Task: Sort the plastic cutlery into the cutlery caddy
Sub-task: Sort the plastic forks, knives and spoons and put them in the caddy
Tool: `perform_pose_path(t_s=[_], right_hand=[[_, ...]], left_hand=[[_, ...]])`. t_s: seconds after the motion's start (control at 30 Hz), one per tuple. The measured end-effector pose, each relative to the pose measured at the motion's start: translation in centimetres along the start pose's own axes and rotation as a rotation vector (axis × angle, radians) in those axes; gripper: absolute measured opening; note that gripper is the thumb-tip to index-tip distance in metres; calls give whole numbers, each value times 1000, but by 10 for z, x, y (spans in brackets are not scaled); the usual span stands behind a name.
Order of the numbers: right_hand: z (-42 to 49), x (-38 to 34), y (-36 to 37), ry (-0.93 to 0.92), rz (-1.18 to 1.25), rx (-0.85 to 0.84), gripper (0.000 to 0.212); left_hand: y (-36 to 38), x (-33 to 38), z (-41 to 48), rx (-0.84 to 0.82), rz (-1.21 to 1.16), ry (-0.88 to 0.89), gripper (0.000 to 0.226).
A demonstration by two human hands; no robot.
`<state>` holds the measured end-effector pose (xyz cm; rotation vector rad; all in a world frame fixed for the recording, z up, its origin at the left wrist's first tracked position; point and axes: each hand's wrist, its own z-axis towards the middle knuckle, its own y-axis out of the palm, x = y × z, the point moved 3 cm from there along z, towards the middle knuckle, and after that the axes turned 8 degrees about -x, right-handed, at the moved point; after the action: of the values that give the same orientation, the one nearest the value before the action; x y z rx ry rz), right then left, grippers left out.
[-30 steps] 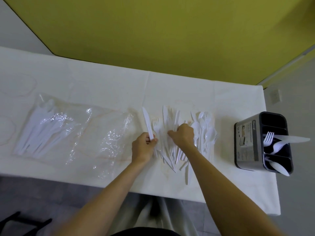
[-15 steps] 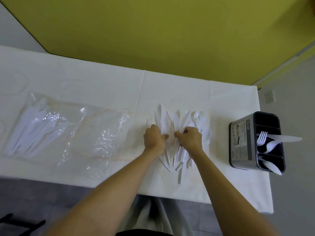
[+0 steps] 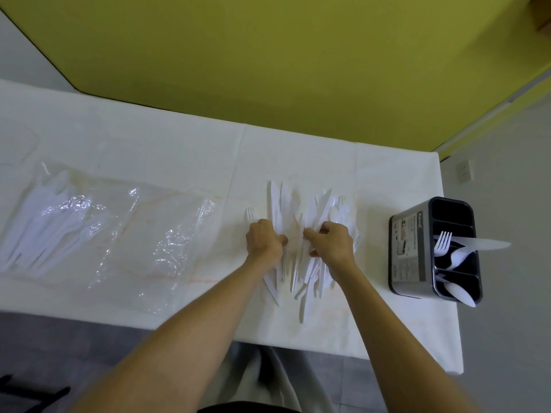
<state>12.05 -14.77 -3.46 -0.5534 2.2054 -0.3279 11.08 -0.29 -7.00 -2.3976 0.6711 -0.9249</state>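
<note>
Plastic cutlery pile [image 3: 301,222]: loose white knives, forks and spoons heaped on the table, right of centre, handles mostly toward the near edge; individual pieces overlap and cannot be counted.
Left hand [image 3: 265,241]: resting on the left side of the pile, fingers curled inward into a loose fist; whether it actually holds a piece cannot be told.
Right hand [image 3: 332,244]: on the right side of the pile, fingers bent down among the cutlery, thumb and forefinger close together; any piece pinched is hidden.
Lone fork [image 3: 251,214]: lying just beyond the left hand, tines away from the person.
Cutlery caddy [image 3: 408,248]: upright near the table's right edge, well apart from the pile, dark compartments, label facing left.
Caddy contents: a fork [image 3: 442,242], a knife [image 3: 484,243] leaning out to the right, and spoons in the nearer compartments.
Clear plastic bag [image 3: 104,234]: flat on the left of the table, more white cutlery inside its far-left end.
Table [image 3: 179,150]: covered in white cloth.
</note>
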Motion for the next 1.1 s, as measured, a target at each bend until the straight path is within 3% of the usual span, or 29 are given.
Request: perform_pose_path(t_s=[0.1,0.3,0.43,0.57,0.7,0.8,0.87,0.97,1.1], right_hand=[[0,1,-4,5,79,-30,22],[-13,-5,-20,-23,280,-124,11],[-32,-18,-53,-104,408,-94,13],[-59,-39,-118,-255,557,-10,6],[-79,-36,-205,-364,622,269,3],[-81,-10,-254,-355,471,506,5],[-75,9,-267,-304,277,570,10],[-66,27,-267,-252,-5,566,20],[-54,42,-264,-223,-130,508,33]], left_hand=[[-2,-2,-1,0,-34,19,21],[-13,-10,-9,-4,-89,107,16],[-29,-1,-17,-1,-194,178,27],[-46,40,-36,-56,-353,266,22],[-50,107,-63,-101,-390,467,12],[-38,157,-85,-118,-442,636,10],[-24,185,-97,-154,-565,691,10],[1,213,-106,-197,-695,697,14],[38,231,-107,-210,-664,682,14]])
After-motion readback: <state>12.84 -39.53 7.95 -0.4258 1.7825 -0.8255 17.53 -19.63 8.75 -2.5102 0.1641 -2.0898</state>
